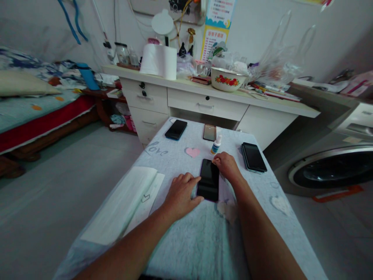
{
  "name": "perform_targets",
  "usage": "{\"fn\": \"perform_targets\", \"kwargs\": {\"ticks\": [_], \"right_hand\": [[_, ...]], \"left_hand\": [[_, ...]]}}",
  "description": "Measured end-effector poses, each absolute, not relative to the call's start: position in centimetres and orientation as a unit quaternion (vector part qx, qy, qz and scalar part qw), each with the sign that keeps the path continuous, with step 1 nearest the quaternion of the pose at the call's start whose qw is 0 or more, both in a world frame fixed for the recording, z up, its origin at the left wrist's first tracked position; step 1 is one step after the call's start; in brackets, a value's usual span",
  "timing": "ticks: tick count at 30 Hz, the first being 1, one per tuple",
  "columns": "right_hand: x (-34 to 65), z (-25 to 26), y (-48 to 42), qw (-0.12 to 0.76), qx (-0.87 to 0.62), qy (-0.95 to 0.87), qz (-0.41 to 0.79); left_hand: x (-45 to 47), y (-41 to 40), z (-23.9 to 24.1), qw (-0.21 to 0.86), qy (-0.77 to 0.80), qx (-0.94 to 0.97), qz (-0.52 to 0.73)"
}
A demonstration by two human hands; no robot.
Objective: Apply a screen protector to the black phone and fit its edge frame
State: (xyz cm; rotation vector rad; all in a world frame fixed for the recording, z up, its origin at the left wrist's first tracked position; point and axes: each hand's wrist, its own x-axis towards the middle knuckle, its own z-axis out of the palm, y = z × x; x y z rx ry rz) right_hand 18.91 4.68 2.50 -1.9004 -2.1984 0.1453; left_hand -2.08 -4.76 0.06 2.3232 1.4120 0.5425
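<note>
A black smartphone (208, 179) lies flat on the cloth-covered table, screen up. My left hand (182, 196) steadies it from the left, with the index fingertip and thumb against its edge. At the phone's upper right corner, my right hand (227, 165) is closed in a pinch. Whatever sits between those fingertips is too small to make out. Just beyond the right hand stands a small white spray bottle (216, 145) with a blue and yellow label.
Another phone (176, 129) lies at the table's far left. A brownish phone or case (210, 132) rests at the far edge, and stacked dark devices (254, 156) lie right. Folded white paper or cloth (122, 202) is at left. Behind is a white desk (204, 103); a washing machine (329, 155) stands right.
</note>
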Motion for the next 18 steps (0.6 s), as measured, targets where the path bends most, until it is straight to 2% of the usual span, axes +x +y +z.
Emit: {"fn": "perform_targets", "kwargs": {"ticks": [10, 18], "right_hand": [[20.7, 3.3, 3.8, 0.099, -0.645, -0.754, 0.073], [21.0, 4.7, 2.9, 0.08, -0.582, -0.785, 0.197]], "left_hand": [[-2.0, -4.8, 0.2, 0.187, 0.502, 0.823, 0.189], [-2.0, -4.9, 0.1, 0.185, 0.503, 0.822, 0.191]]}}
